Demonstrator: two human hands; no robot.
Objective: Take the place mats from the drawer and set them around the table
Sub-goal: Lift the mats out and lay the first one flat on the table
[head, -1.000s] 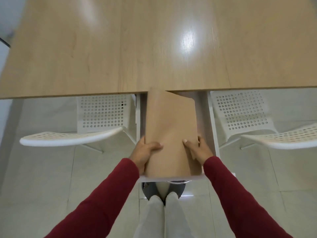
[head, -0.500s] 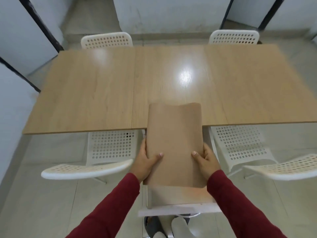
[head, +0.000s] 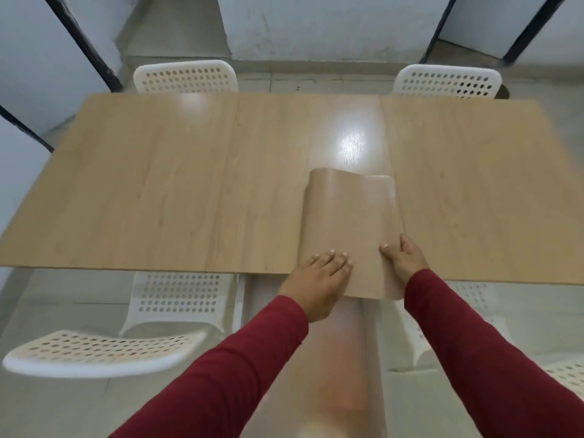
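The place mats (head: 350, 229) lie as one tan stack at the near edge of the table (head: 158, 184), the near end hanging over. The left hand (head: 316, 279) rests flat on them with straight fingers; the right hand (head: 403, 259) pinches their right edge. None is yet spread to a seat, so distribution remains.

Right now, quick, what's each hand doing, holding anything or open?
Left hand: open, fingers straight, resting flat on the place mats.
Right hand: holds the mats' right edge, thumb on top.
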